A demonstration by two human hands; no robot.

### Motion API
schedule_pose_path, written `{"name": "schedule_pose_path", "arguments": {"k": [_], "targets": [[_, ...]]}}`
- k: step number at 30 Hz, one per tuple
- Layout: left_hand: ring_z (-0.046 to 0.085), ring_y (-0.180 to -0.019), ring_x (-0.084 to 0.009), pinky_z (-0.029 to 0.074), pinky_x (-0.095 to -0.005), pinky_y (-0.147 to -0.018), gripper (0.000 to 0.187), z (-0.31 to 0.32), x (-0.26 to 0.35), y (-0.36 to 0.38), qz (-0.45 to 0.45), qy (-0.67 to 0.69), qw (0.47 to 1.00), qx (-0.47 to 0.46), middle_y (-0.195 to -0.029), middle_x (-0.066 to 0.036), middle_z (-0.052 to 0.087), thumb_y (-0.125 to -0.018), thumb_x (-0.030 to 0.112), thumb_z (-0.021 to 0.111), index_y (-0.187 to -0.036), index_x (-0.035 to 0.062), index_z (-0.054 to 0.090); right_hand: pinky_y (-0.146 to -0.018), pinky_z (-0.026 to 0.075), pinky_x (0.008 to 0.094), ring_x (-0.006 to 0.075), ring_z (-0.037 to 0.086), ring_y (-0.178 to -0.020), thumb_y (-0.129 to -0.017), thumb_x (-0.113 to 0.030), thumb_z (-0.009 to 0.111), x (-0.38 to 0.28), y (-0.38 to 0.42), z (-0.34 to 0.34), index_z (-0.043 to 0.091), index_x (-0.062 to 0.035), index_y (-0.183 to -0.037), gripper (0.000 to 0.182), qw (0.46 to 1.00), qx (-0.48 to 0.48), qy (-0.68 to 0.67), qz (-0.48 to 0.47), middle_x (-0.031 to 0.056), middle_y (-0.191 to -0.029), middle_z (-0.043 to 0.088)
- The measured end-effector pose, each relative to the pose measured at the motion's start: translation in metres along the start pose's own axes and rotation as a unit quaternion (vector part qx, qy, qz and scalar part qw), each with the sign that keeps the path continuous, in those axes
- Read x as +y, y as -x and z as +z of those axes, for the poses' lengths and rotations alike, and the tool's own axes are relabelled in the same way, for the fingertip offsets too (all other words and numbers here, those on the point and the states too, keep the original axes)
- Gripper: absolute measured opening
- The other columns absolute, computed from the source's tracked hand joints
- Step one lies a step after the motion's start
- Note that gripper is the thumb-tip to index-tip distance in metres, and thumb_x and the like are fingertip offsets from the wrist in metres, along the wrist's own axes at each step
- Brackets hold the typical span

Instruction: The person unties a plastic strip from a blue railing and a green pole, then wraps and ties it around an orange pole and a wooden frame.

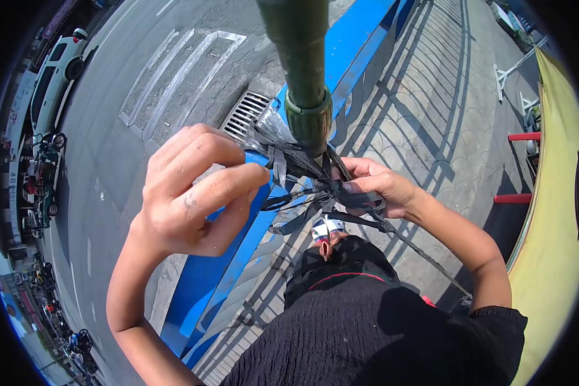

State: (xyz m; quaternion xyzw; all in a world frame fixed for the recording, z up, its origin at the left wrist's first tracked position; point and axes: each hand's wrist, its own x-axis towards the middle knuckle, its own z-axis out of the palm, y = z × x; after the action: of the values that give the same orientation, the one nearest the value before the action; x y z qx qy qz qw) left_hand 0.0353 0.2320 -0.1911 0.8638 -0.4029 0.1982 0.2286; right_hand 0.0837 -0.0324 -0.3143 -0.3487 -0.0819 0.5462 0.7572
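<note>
A green pole (300, 58) rises in front of me beside a blue railing (231, 257). Black plastic strips (315, 186) are wound in a tangle around the pole's base. My left hand (193, 190) pinches an end of the strips between thumb and forefinger, left of the pole. My right hand (379, 190) is closed on the tangle at the right, and one strip (424, 257) runs down to the lower right from it. My foot in a sandal (327, 233) shows far below.
I am high above the ground. A grey road (148, 77) with white markings and a drain grate (246, 114) lies at the left, with a white car (53, 80) and motorbikes (38, 186). A paved footpath (424, 103) lies right of the railing, and a yellow surface (553, 212) at the far right.
</note>
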Motion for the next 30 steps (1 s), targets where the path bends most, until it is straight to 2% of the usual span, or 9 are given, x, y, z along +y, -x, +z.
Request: {"name": "schedule_pose_path", "arguments": {"k": [4,8,13,17,19,21,23,26,30], "targets": [[0.06,-0.081,-0.023,0.049,-0.0339,-0.066,0.032,0.02,0.033,0.007,0.008,-0.113,0.988,-0.102,-0.087,-0.008,0.058,-0.063,0.005,0.075,-0.094,0.0097,0.07,-0.066,0.051,0.0239,0.0097,0.062,-0.075,-0.085,-0.014,0.068,0.024,-0.005,0.0,0.057,-0.0052,-0.105,0.024,0.998,0.064,-0.016,0.025,0.0028,-0.088,0.063],[0.056,-0.091,-0.0195,0.047,-0.0338,-0.076,0.02,0.032,0.04,0.007,0.019,-0.243,0.966,-0.081,-0.09,-0.003,0.056,-0.071,0.01,0.061,-0.09,0.0048,0.062,-0.063,0.053,0.0251,0.0098,0.062,-0.07,-0.086,-0.014,0.067,0.021,0.003,0.003,0.059,-0.0057,-0.106,0.023,0.999,-0.027,-0.029,0.001,0.0042,-0.088,0.065],[0.054,-0.07,-0.0251,0.046,-0.0325,-0.068,0.012,0.003,0.046,0.003,-0.162,0.009,0.983,-0.089,-0.076,-0.009,0.054,-0.08,-0.005,0.058,-0.086,0.0012,0.051,-0.047,0.037,0.0166,0.0033,0.054,-0.056,-0.086,-0.019,0.069,-0.007,0.013,0.026,0.061,-0.0056,-0.1,0.021,0.982,0.148,0.112,-0.043,-0.0016,-0.075,0.06],[0.052,-0.06,-0.0205,0.043,-0.0267,-0.059,0.004,-0.031,0.079,-0.003,-0.212,0.077,0.973,-0.048,-0.076,-0.011,0.054,-0.087,-0.006,0.054,-0.088,-0.0029,0.052,-0.045,0.032,0.013,-0.0025,0.046,-0.057,-0.088,-0.012,0.064,-0.009,0.013,0.027,0.058,-0.0041,-0.104,0.019,0.958,0.104,0.23,-0.138,-0.005,-0.074,0.054],[0.055,-0.06,-0.0179,0.044,-0.0245,-0.058,0.002,-0.032,0.093,-0.003,-0.355,0.11,0.928,0.021,-0.075,-0.013,0.056,-0.087,-0.007,0.053,-0.088,-0.0046,0.053,-0.051,0.037,0.0161,0.0007,0.048,-0.061,-0.087,-0.008,0.062,-0.01,0.01,0.025,0.059,-0.0035,-0.104,0.018,0.932,0.143,0.29,-0.162,-0.0034,-0.075,0.055],[0.052,-0.063,-0.0115,0.043,-0.0216,-0.057,0.004,-0.031,0.1,-0.008,-0.215,0.067,0.973,-0.046,-0.079,-0.009,0.055,-0.09,0.0,0.054,-0.089,-0.0042,0.053,-0.053,0.04,0.0173,0.003,0.05,-0.062,-0.086,-0.006,0.063,-0.016,0.018,0.03,0.06,-0.0025,-0.101,0.016,0.918,0.164,0.315,-0.175,-0.0014,-0.076,0.056],[0.048,-0.062,-0.0098,0.041,-0.0205,-0.056,0.012,-0.029,0.105,-0.016,-0.241,0.078,0.967,-0.03,-0.081,-0.006,0.053,-0.093,0.008,0.056,-0.093,-0.0034,0.053,-0.054,0.046,0.0225,0.0101,0.057,-0.065,-0.081,-0.006,0.065,-0.016,0.028,0.034,0.063,-0.0016,-0.096,0.016,0.617,0.185,0.601,-0.473,0.0044,-0.074,0.058],[0.048,-0.059,-0.012,0.04,-0.0232,-0.055,0.024,-0.014,0.096,-0.03,-0.317,0.127,0.937,0.072,-0.08,-0.007,0.053,-0.091,0.018,0.063,-0.097,-0.0026,0.053,-0.061,0.052,0.0306,0.0224,0.062,-0.069,-0.078,-0.013,0.072,-0.017,0.029,0.06,0.063,-0.001,-0.095,0.023,0.573,0.113,0.651,-0.485,0.0089,-0.091,0.059],[0.05,-0.066,-0.0146,0.04,-0.033,-0.07,0.072,-0.015,0.055,-0.029,-0.159,0.251,0.954,-0.036,-0.086,-0.006,0.054,-0.062,0.049,0.079,-0.103,-0.0022,0.051,-0.055,0.049,0.0324,0.0233,0.06,-0.064,-0.078,-0.016,0.073,-0.021,0.019,0.083,0.066,-0.0015,-0.095,0.023,0.714,0.005,0.575,-0.399,0.011,-0.092,0.061]]}}
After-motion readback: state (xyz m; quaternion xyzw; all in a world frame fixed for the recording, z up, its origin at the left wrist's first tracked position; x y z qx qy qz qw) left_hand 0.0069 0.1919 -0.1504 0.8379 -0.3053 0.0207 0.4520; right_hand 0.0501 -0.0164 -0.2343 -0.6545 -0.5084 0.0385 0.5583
